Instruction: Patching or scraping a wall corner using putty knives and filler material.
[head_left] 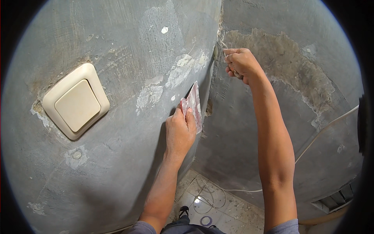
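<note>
My left hand [179, 132] grips a flat, pinkish spreader [194, 103] smeared with pale residue, held at the left wall [132, 163] near the corner. My right hand [241, 64] is higher up at the inside corner, index finger extended toward the crack and the other fingers curled round a small object that is mostly hidden, too hidden to name. The grey walls have rough white patches, and the right wall has a large brownish scraped area [284, 58] beside my right hand.
A cream wall switch [76, 103] is on the left wall. A white cable [323, 126] runs down the right wall to loops on the tiled floor [187, 191]. A small vent opening [335, 201] sits low on the right. My feet and a purple ring [206, 220] are below.
</note>
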Motion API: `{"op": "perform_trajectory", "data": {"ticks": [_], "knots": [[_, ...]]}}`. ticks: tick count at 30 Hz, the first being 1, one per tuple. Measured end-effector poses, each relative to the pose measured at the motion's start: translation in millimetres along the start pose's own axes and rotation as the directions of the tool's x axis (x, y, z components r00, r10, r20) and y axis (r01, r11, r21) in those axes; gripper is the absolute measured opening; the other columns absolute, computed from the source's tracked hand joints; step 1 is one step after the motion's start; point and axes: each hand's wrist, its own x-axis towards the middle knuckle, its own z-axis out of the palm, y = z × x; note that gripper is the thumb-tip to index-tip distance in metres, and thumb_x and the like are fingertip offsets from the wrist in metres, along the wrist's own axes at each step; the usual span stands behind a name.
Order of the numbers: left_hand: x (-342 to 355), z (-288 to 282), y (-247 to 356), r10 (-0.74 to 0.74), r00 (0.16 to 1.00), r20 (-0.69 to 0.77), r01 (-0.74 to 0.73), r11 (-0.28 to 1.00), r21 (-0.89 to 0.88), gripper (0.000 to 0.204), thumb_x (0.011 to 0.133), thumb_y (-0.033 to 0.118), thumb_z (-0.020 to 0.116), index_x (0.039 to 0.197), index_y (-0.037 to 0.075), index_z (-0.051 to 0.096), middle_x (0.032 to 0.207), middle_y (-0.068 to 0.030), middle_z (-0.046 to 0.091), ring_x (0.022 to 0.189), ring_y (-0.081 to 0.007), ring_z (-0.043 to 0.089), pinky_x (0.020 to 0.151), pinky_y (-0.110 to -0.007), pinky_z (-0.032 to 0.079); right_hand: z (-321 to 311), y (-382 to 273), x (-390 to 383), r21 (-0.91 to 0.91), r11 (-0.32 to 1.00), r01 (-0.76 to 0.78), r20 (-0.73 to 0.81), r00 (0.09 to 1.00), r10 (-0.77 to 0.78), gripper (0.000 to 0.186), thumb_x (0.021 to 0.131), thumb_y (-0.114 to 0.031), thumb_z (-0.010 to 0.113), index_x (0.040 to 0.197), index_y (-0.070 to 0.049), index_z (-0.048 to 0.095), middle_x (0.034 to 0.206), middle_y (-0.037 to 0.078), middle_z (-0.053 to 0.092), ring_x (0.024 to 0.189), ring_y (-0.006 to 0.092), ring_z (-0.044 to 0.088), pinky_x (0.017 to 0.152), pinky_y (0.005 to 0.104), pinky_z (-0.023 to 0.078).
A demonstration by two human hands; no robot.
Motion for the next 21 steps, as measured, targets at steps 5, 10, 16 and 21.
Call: {"op": "perform_trajectory", "data": {"ticks": [5, 10, 16, 21], "knots": [[0.0, -0.5, -2.2, -0.051, 0.999, 0.011, 0.05, 0.999, 0.01, 0.025, 0.093, 0.015, 0.053, 0.08, -0.007, 0.054, 0.064, -0.0258, 0.057, 0.064, -0.0436, 0.062, 0.057, -0.046, 0.044, -9.9, 3.6, -8.5, 0.074, 0.997, 0.016, 0.026, 0.999, -0.018, 0.046, 0.084, -0.004, 0.051, 0.13, -0.001, 0.056, 0.062, 0.001, 0.05, 0.053, 0.0134, 0.055, 0.041, 0.0266, 0.039], [1.4, -0.4, -0.5, -0.028, 1.0, -0.011, 0.028, 0.999, -0.015, 0.025, 0.093, 0.015, 0.053, 0.08, -0.007, 0.054, 0.065, -0.0259, 0.058, 0.065, -0.0435, 0.062, 0.057, -0.047, 0.044, -16.3, 1.2, -14.5, 0.159, 0.987, -0.03, 0.021, 0.999, 0.027, 0.045, 0.087, -0.002, 0.052, 0.132, 0.001, 0.053, 0.061, -0.001, 0.045, 0.056, 0.0119, 0.051, 0.049, 0.0254, 0.045], [2.9, -1.6, 8.1, -0.029, 0.999, 0.038, 0.029, 1.0, -0.003, 0.022, 0.092, 0.01, 0.05, 0.091, -0.01, 0.056, 0.072, -0.0296, 0.06, 0.072, -0.047, 0.062, 0.06, -0.051, 0.047, 3.3, -6.9, -6.5, 0.105, 0.994, -0.008, -0.041, 0.999, 0.012, 0.045, 0.087, -0.002, 0.052, 0.132, 0.001, 0.052, 0.062, -0.001, 0.046, 0.057, 0.0128, 0.053, 0.052, 0.0257, 0.051], [3.6, -1.0, 4.1, -0.028, 0.999, 0.039, 0.028, 1.0, -0.004, 0.026, 0.091, 0.01, 0.05, 0.102, -0.012, 0.056, 0.077, -0.0309, 0.062, 0.075, -0.0467, 0.063, 0.063, -0.05, 0.049, 14.4, -10.3, 0.1, -0.023, 0.998, -0.05, -0.097, 0.994, 0.048, 0.047, 0.086, 0.001, 0.048, 0.132, 0.002, 0.052, 0.066, 0.002, 0.05, 0.054, 0.0151, 0.054, 0.052, 0.0275, 0.054]]}}
